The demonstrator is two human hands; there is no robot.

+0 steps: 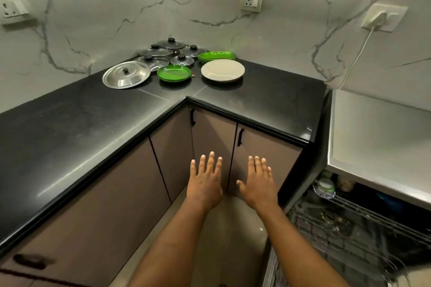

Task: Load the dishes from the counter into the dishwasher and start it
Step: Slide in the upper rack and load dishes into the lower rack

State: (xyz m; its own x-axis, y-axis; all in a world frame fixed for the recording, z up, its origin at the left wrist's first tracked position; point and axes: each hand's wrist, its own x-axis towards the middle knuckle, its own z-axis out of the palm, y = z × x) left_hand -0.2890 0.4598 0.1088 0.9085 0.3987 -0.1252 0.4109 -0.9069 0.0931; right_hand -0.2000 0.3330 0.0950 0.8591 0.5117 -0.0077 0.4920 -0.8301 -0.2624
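Observation:
In the corner of the black counter (70, 128) lie a white plate (222, 70), a small green plate stack (174, 73), a green tray stack (217, 55) behind it, a large steel lid (126, 74) and several glass lids (161, 53) with black knobs. The dishwasher (363, 223) stands open at lower right, its wire rack pulled out. My left hand (205, 182) and right hand (257, 182) hover side by side in front of the corner cabinets, palms down, fingers straight and spread, holding nothing, well short of the dishes.
Brown cabinet doors (210, 140) with black handles sit under the counter. The dishwasher's steel top (382, 133) is on the right. A white cable (356, 53) runs from a wall socket down behind it. Two other sockets are on the marble wall.

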